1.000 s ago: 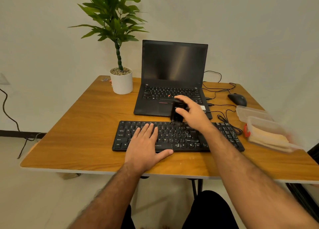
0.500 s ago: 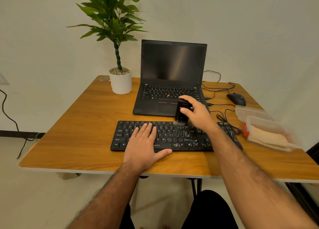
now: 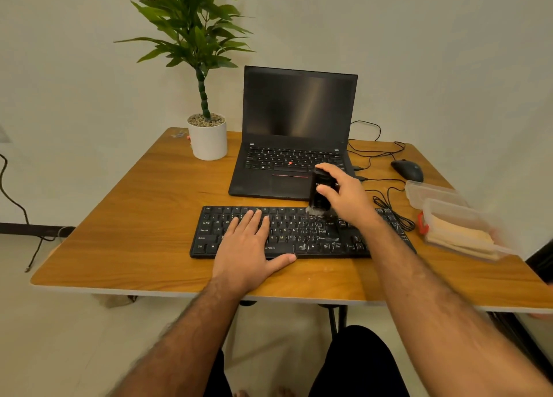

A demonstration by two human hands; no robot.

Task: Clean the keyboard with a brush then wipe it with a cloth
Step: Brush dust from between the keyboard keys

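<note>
Black flat rectangular keyboard is lying near the front edge of the wood-grain table, long side parallel to that edge, white-ish dust smears showing on the keys right of centre. Left hand is resting flat on the left-centre keys, fingers straight and slightly spread, thumb sticking out along the keyboard's front edge, gripping nothing. Right hand is curling around a stubby black brush, thumb on the near face, fingers wrapping over the top and far side; brush is standing roughly upright, its pale bristle tuft touching the top key rows right of centre. Black matte laptop is sitting just behind the keyboard, lid open, screen dark, red trackpoint visible. White cylindrical pot with pebbles and a leafy green plant is sitting at the back left, beside the laptop. Black glossy mouse is sitting back right with thin black cables looping between it and the keyboard. Clear plastic container is sitting at the right edge, a folded beige cloth lying inside it, a separate clear lid or tray just behind; that area is blurry.
</note>
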